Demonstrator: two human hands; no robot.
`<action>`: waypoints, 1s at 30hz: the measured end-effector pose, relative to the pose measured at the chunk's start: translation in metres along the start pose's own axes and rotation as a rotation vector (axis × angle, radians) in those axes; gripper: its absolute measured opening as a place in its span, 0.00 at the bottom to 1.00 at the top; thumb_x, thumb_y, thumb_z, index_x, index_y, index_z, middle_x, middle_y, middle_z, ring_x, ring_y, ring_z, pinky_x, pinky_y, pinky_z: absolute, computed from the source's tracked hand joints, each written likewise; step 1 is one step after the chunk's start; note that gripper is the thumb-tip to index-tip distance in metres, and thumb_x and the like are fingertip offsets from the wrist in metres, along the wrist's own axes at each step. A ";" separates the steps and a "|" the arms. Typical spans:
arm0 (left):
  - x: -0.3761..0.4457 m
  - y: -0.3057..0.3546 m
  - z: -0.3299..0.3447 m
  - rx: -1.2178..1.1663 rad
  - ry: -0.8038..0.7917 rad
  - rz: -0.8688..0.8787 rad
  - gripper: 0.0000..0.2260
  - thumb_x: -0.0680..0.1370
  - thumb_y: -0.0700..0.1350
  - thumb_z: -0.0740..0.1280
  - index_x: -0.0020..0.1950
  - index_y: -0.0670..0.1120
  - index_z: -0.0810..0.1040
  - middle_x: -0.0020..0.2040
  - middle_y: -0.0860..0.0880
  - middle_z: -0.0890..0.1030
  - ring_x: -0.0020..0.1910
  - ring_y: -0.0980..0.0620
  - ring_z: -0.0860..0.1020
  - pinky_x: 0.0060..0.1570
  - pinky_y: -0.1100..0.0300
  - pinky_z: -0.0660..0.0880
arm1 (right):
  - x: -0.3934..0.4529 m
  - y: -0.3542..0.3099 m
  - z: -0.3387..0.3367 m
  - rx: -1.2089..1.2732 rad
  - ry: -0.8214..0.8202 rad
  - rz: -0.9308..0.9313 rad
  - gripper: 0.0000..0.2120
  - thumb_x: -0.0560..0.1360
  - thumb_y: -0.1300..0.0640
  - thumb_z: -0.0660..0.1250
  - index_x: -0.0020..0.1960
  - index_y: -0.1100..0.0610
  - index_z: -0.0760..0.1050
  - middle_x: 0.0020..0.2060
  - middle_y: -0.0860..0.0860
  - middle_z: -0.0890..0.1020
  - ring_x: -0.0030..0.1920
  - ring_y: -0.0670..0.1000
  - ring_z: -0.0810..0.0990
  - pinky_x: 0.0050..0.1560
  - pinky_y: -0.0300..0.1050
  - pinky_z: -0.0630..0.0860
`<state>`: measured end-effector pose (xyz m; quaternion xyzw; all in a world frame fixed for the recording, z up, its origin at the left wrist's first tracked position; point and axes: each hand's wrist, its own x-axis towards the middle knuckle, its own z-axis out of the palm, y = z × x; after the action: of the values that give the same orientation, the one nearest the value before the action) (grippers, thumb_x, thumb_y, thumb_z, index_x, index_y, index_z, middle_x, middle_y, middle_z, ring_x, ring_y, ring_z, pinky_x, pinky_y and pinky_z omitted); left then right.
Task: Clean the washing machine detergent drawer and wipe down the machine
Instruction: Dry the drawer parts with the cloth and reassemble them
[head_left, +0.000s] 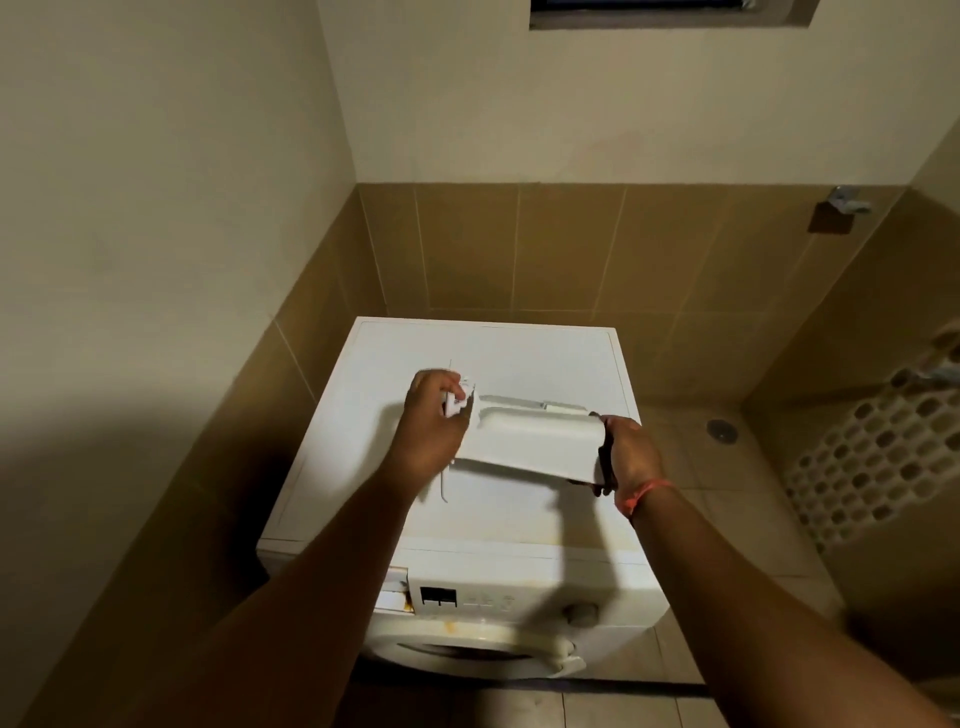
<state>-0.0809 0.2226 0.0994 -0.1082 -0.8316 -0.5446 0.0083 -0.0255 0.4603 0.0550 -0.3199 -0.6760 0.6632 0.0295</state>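
A person held a white detergent drawer (524, 441) in the air above the top of a white washing machine (545, 358), which stood in a tiled corner. The left hand (434, 421) gripped the drawer's left end, fingers curled round a small white part. The right hand (626, 454) clasped the drawer's right end, fingers wrapped about its edge, a red wrist thread (644, 493) just below.

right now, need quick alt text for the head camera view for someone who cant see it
A person holds the removed white detergent drawer above the top of a white washing machine, left hand gripping one end and right hand the other. The machine stands in a tan-tiled corner, its drawer slot open at the front.
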 end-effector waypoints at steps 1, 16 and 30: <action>-0.007 -0.006 0.001 0.019 0.001 0.020 0.14 0.73 0.28 0.65 0.44 0.48 0.72 0.60 0.50 0.71 0.64 0.56 0.71 0.56 0.78 0.66 | 0.002 0.007 0.000 -0.016 0.013 0.002 0.15 0.74 0.52 0.60 0.46 0.61 0.81 0.24 0.61 0.72 0.21 0.59 0.73 0.23 0.41 0.67; -0.069 -0.065 0.033 0.124 -0.052 -0.072 0.29 0.65 0.22 0.58 0.49 0.56 0.72 0.64 0.50 0.62 0.70 0.51 0.64 0.63 0.73 0.62 | 0.003 0.055 0.001 -0.144 0.286 -0.029 0.12 0.83 0.58 0.54 0.53 0.54 0.76 0.44 0.52 0.80 0.42 0.55 0.80 0.35 0.38 0.75; -0.006 -0.074 0.049 0.327 0.051 -0.228 0.26 0.82 0.47 0.61 0.78 0.40 0.58 0.75 0.38 0.65 0.75 0.39 0.60 0.74 0.47 0.56 | -0.013 0.042 0.088 -1.010 -0.284 -1.045 0.08 0.78 0.59 0.58 0.54 0.51 0.72 0.47 0.47 0.76 0.50 0.53 0.76 0.51 0.51 0.71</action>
<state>-0.0842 0.2379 0.0119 0.0030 -0.9154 -0.4023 -0.0150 -0.0393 0.3730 0.0114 0.1579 -0.9603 0.2056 0.1029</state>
